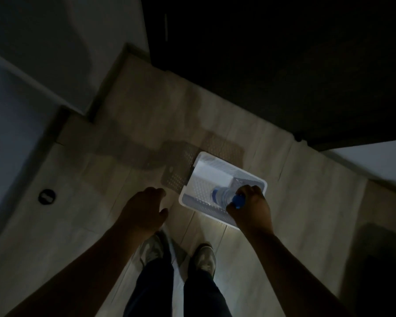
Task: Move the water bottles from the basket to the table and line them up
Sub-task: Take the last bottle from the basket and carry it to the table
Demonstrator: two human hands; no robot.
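Down there, the right hand [252,207] pinches the bottle [224,195] by its cap, handy for lifting it clear of the basket [215,165]; the left hand [144,209] hangs loosely open and empty.

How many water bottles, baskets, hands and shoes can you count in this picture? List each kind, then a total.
Water bottle: 1
Basket: 1
Hands: 2, left hand and right hand
Shoes: 2, left shoe and right shoe
Total: 6

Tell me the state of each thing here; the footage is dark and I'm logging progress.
Basket: on the floor, open-topped, looks empty besides the held bottle.
Water bottle: tilted, capped, neck in the right hand's grip, over the basket.
Right hand: closed around the bottle.
Left hand: open, empty, beside the basket.
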